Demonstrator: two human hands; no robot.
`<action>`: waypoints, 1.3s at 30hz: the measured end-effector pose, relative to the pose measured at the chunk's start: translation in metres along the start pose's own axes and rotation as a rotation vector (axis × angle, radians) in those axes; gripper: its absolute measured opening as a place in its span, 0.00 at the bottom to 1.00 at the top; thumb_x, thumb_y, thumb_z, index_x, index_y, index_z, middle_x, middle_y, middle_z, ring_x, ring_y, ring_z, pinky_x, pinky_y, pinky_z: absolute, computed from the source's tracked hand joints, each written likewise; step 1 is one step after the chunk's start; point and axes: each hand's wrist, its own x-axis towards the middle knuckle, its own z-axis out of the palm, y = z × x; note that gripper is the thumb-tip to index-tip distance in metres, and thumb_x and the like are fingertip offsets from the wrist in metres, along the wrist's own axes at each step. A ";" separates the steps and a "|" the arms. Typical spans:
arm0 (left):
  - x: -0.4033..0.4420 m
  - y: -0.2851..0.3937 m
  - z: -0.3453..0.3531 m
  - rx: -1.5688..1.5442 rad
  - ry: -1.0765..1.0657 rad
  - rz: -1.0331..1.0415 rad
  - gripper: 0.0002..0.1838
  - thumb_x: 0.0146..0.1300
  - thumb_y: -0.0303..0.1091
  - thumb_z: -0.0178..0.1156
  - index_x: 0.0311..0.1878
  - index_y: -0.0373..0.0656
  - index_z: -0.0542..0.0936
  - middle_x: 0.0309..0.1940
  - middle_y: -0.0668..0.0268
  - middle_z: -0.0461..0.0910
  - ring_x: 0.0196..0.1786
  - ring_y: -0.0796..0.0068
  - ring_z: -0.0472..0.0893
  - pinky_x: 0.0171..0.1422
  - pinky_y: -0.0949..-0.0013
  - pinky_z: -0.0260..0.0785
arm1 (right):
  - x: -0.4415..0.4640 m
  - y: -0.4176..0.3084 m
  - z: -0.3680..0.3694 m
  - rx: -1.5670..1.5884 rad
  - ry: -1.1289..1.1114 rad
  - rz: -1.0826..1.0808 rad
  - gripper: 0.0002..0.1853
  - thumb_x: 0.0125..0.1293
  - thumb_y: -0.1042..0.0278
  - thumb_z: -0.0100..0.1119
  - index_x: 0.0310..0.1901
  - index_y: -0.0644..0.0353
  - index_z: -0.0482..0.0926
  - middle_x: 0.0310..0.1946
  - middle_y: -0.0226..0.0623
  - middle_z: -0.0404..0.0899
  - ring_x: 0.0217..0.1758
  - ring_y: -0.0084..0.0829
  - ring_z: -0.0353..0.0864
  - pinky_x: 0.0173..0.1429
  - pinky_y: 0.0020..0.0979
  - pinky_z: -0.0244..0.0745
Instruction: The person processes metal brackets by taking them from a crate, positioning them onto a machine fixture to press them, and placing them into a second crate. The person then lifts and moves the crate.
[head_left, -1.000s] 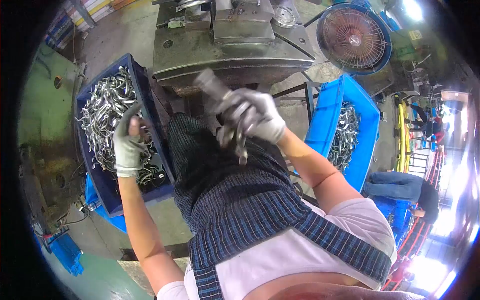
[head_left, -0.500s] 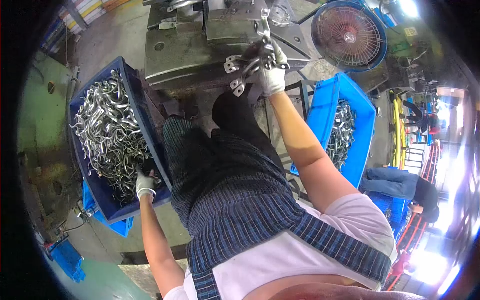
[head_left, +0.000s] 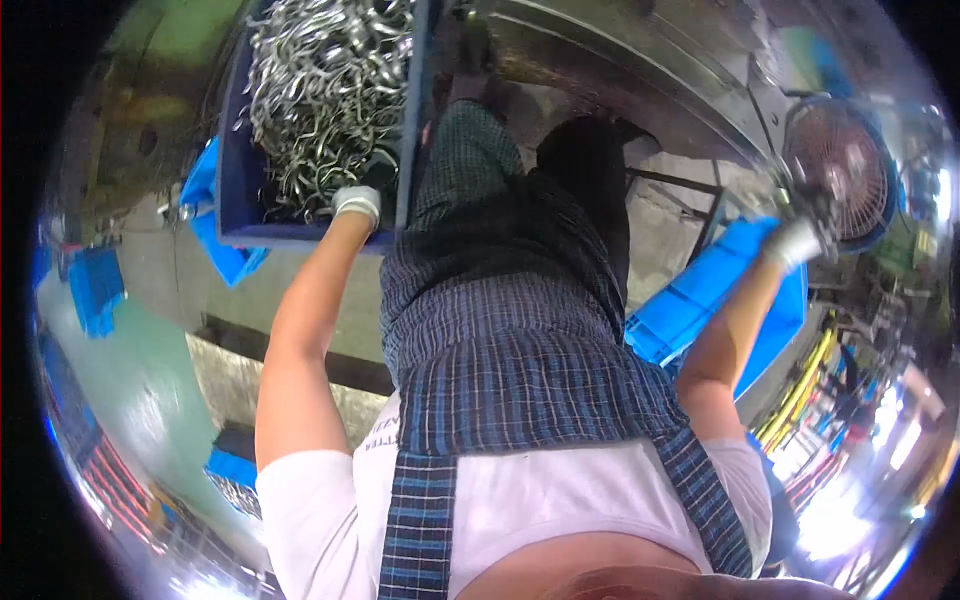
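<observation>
My left hand (head_left: 358, 202), in a white glove, reaches into the near end of a dark blue bin (head_left: 404, 130). Many shiny bent metal parts (head_left: 325, 95) fill this bin. The fingers of that hand are dark and partly lost among the parts, so their grip does not show. Out to the right, my right hand (head_left: 797, 243), also gloved, is closed around a bunch of bent metal brackets (head_left: 822, 208), blurred by motion. It is above the far end of a bright blue bin (head_left: 690, 305), with the fan behind it.
A round caged fan (head_left: 840, 165) stands at the right. The heavy metal machine bed (head_left: 600, 65) lies ahead of my legs. A dark metal frame (head_left: 680, 180) stands between my legs and the bright blue bin. Another blue container (head_left: 97, 290) is at the far left.
The view has swung, shifting the dark blue bin up and right. My right hand has moved with the brackets from the machine bed to the right-hand bin. My left hand stays in its bin.
</observation>
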 end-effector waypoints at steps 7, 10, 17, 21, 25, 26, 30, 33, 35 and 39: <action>0.010 -0.008 0.000 0.223 -0.041 0.181 0.14 0.54 0.31 0.50 0.45 0.45 0.77 0.46 0.61 0.75 0.49 0.66 0.75 0.47 0.64 0.68 | -0.058 0.055 -0.142 -1.115 -0.622 0.410 0.25 0.48 0.55 0.58 0.48 0.57 0.71 0.41 0.45 0.75 0.43 0.45 0.75 0.46 0.38 0.70; -0.003 -0.044 -0.020 -0.394 -0.020 0.178 0.12 0.55 0.33 0.50 0.39 0.38 0.78 0.37 0.56 0.77 0.35 0.66 0.78 0.38 0.68 0.69 | -0.112 0.150 -0.185 -0.853 -1.139 0.518 0.30 0.44 0.54 0.60 0.50 0.58 0.69 0.43 0.48 0.73 0.48 0.47 0.71 0.48 0.40 0.68; -0.095 -0.068 -0.090 -1.738 0.363 0.143 0.09 0.56 0.35 0.56 0.34 0.39 0.72 0.18 0.70 0.72 0.14 0.82 0.68 0.15 0.79 0.57 | -0.068 -0.060 -0.026 0.160 -0.795 0.299 0.16 0.60 0.75 0.42 0.50 0.61 0.70 0.42 0.39 0.75 0.44 0.24 0.75 0.42 0.21 0.70; -0.155 -0.034 -0.141 -1.820 0.274 0.238 0.13 0.56 0.45 0.53 0.25 0.47 0.70 0.16 0.74 0.68 0.16 0.84 0.68 0.19 0.81 0.56 | -0.109 -0.223 0.069 0.559 -1.185 -0.157 0.22 0.51 0.70 0.56 0.51 0.60 0.69 0.47 0.46 0.71 0.50 0.38 0.72 0.53 0.31 0.66; -0.175 -0.023 -0.163 -1.855 0.260 0.599 0.17 0.55 0.49 0.54 0.36 0.43 0.72 0.26 0.70 0.73 0.25 0.79 0.73 0.26 0.79 0.63 | -0.141 -0.285 0.103 0.835 -1.287 -0.299 0.15 0.55 0.67 0.52 0.45 0.61 0.72 0.34 0.43 0.77 0.35 0.36 0.77 0.41 0.30 0.71; -0.176 -0.026 -0.162 -1.898 0.267 0.725 0.20 0.55 0.49 0.55 0.40 0.41 0.71 0.30 0.67 0.74 0.26 0.77 0.75 0.26 0.77 0.65 | -0.137 -0.283 0.103 0.844 -1.307 -0.272 0.14 0.56 0.67 0.52 0.44 0.62 0.72 0.32 0.42 0.77 0.32 0.34 0.77 0.40 0.29 0.71; -0.089 -0.065 -0.087 -1.923 0.171 0.017 0.28 0.54 0.56 0.53 0.49 0.44 0.70 0.38 0.65 0.75 0.35 0.69 0.76 0.32 0.66 0.68 | -0.113 -0.252 0.074 1.054 -1.102 0.181 0.15 0.63 0.60 0.47 0.36 0.66 0.74 0.26 0.37 0.78 0.26 0.20 0.75 0.29 0.22 0.69; -0.012 -0.061 -0.016 -1.647 0.066 -0.501 0.28 0.52 0.56 0.54 0.48 0.43 0.70 0.37 0.65 0.75 0.34 0.69 0.76 0.33 0.66 0.68 | -0.094 -0.202 0.062 1.048 -0.993 0.277 0.20 0.65 0.54 0.40 0.33 0.65 0.73 0.24 0.37 0.77 0.22 0.20 0.73 0.26 0.20 0.67; 0.017 -0.051 -0.002 -1.498 0.072 -0.634 0.28 0.52 0.56 0.54 0.47 0.42 0.71 0.37 0.65 0.75 0.34 0.69 0.76 0.33 0.66 0.68 | -0.079 -0.177 0.053 0.875 -0.778 0.211 0.23 0.66 0.51 0.36 0.32 0.64 0.71 0.25 0.40 0.77 0.20 0.23 0.73 0.24 0.21 0.68; 0.046 -0.037 -0.003 -1.290 0.165 -0.829 0.29 0.50 0.56 0.56 0.45 0.40 0.72 0.36 0.65 0.75 0.33 0.69 0.76 0.34 0.67 0.68 | -0.055 -0.128 0.053 0.666 -0.256 0.249 0.19 0.64 0.55 0.41 0.33 0.65 0.73 0.25 0.38 0.76 0.25 0.24 0.72 0.30 0.26 0.67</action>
